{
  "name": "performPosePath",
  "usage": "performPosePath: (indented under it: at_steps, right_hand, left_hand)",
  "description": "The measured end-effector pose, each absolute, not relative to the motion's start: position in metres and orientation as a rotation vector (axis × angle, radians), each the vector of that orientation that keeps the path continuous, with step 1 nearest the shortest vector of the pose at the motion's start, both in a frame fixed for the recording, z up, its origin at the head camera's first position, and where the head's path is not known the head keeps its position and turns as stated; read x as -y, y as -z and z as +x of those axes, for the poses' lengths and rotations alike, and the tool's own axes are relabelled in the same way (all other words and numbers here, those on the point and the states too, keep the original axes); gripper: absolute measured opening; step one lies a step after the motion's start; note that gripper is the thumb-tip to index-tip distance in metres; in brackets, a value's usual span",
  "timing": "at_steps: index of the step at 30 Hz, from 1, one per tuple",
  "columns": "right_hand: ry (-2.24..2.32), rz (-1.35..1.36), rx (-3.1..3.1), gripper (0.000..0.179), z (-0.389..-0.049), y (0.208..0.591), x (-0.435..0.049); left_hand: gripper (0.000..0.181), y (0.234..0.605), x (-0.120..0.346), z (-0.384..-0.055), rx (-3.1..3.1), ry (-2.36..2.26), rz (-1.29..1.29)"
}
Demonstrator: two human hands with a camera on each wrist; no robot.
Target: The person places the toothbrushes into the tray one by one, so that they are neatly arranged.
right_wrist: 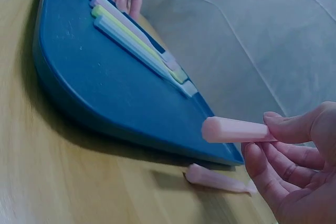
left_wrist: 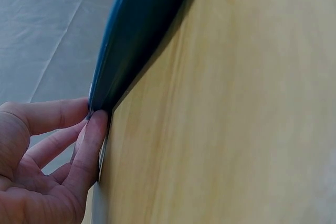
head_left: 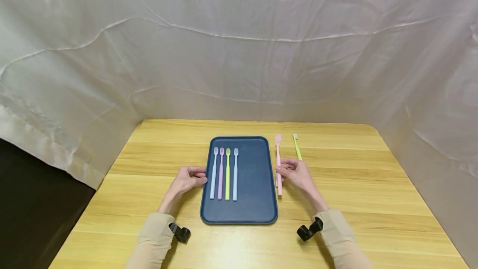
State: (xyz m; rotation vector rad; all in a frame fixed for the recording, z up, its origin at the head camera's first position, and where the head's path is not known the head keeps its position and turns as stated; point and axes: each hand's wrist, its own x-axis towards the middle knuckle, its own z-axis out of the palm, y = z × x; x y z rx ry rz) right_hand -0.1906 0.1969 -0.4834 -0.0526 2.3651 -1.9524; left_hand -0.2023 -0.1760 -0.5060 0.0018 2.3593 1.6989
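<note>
Toothbrush [right_wrist: 231,129], pink, pinched in the right hand [head_left: 296,173] — left hand [head_left: 184,181], fingers [left_wrist: 58,115] parted, touches the tray [head_left: 257,177].

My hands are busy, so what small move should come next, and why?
Probably carry the held pink toothbrush left and lay it beside the rightmost blue toothbrush: your right hand holds it raised beside the tray, whose right side is bare.
</note>
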Motion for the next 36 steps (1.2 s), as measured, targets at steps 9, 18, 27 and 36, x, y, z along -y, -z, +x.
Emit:
performPosePath:
  at_steps: [9, 18, 27, 36]
  right_hand:
    - [1.928, -0.031, -2.362, 0.03, -0.191, 0.487, -0.182]
    - [1.899, 0.01, -2.379, 0.033, -0.191, 0.485, -0.167]
    - [1.893, -0.03, -2.383, 0.034, -0.194, 0.488, -0.151]
    - [1.849, -0.032, -2.442, 0.029, -0.196, 0.492, -0.135]
  left_hand:
    - [0.043, 0.504, 0.176, -0.201, -2.35, -1.703, 0.018]
    - [0.043, 0.504, 0.176, -0.2, -2.339, -1.712, 0.014]
    - [0.043, 0.505, 0.176, -0.202, -2.344, -1.718, 0.006]
    - [0.046, 0.505, 0.177, -0.201, -2.321, -1.736, 0.045]
